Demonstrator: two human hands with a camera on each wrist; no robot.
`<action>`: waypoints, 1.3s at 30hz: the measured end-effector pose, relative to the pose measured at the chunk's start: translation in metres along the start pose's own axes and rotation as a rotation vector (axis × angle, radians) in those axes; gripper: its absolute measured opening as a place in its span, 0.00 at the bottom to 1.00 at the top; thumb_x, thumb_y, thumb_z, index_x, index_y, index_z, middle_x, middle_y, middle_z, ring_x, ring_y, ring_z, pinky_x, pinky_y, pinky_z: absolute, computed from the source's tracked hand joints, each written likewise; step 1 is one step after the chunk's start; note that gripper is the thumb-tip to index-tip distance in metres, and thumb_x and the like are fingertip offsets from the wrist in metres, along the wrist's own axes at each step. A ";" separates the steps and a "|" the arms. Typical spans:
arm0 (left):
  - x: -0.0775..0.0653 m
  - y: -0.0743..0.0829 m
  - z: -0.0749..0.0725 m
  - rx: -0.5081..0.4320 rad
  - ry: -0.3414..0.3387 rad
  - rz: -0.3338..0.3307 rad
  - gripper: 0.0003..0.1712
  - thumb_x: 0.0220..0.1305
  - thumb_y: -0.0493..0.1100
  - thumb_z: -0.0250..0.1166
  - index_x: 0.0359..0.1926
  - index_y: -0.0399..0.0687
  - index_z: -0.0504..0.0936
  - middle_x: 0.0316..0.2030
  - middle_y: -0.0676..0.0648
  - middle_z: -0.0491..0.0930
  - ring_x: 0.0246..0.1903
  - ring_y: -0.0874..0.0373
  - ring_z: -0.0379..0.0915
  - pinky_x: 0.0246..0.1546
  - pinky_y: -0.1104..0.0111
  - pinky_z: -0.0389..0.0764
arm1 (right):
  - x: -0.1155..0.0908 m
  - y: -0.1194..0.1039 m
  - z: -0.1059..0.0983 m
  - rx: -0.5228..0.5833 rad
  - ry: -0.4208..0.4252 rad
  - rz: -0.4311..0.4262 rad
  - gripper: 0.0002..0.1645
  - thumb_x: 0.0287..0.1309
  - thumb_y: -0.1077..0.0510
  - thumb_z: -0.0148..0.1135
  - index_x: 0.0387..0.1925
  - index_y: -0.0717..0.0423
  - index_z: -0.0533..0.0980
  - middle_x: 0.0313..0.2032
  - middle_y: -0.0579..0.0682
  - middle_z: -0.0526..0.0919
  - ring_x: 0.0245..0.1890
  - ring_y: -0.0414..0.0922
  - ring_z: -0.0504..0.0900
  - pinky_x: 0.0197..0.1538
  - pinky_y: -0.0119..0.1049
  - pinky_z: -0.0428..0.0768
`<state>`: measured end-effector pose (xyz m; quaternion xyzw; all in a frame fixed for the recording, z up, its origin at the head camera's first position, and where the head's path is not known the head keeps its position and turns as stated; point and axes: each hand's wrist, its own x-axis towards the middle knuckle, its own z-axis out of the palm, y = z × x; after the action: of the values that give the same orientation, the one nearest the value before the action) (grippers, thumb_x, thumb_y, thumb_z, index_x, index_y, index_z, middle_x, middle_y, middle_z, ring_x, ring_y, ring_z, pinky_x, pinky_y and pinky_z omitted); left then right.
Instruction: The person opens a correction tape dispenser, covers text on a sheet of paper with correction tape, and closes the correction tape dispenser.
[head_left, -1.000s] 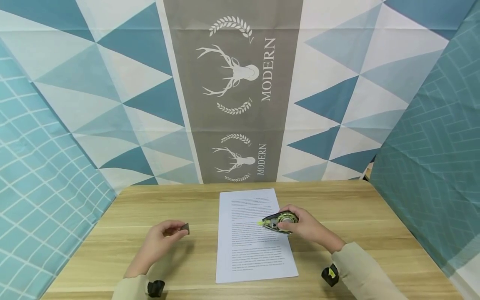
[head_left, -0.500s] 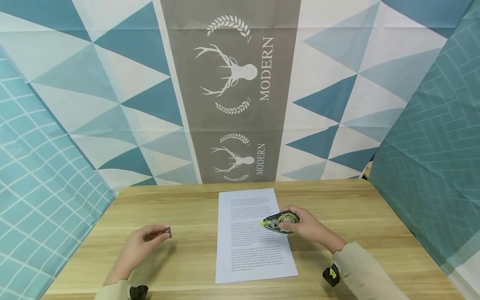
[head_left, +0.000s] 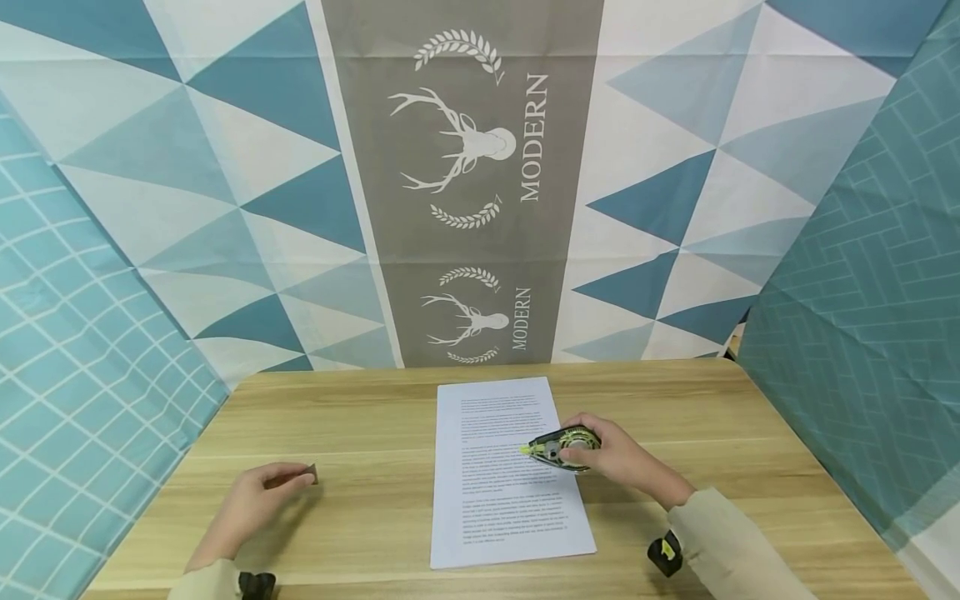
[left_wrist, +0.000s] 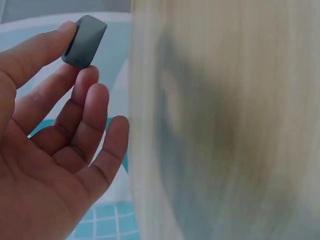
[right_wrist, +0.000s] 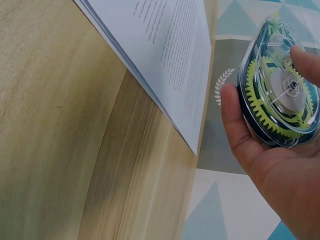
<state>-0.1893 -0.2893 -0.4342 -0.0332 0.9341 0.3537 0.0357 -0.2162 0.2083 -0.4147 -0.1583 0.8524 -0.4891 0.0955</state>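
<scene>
My right hand (head_left: 618, 454) grips a correction tape dispenser (right_wrist: 277, 92) with a clear case and yellow-green gears. Its yellow-green tip (head_left: 527, 450) points left over the printed sheets (head_left: 495, 500), which lie in a thin stack on the table. Off to the left, my left hand (head_left: 247, 504) pinches a small dark, smooth cap-like piece (left_wrist: 86, 42) between thumb and index finger. The other fingers of that hand are loosely bent, as the left wrist view shows. Both hands are held above the tabletop, with the paper between them.
The wooden table (head_left: 360, 417) reaches back to a patterned curtain (head_left: 480, 167) with deer heads and triangles. Blue tiled-pattern cloth (head_left: 97, 333) hangs at the left, and teal cloth (head_left: 862, 333) at the right. A black band (head_left: 665, 553) sits at the right wrist.
My left hand has moved left and slightly toward me, away from the paper, carrying the small dark piece. The right hand with the correction tape has stayed nearly still.
</scene>
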 end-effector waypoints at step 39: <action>0.018 -0.022 -0.004 0.044 -0.080 -0.113 0.32 0.64 0.60 0.55 0.49 0.34 0.79 0.42 0.39 0.82 0.36 0.57 0.77 0.32 0.66 0.77 | 0.000 0.001 0.001 -0.005 -0.005 0.035 0.21 0.56 0.53 0.64 0.49 0.58 0.73 0.43 0.56 0.77 0.38 0.46 0.75 0.36 0.31 0.77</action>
<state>-0.2054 -0.3090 -0.4473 -0.0710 0.9362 0.3314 0.0934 -0.2158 0.2083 -0.4160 -0.1448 0.8559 -0.4850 0.1060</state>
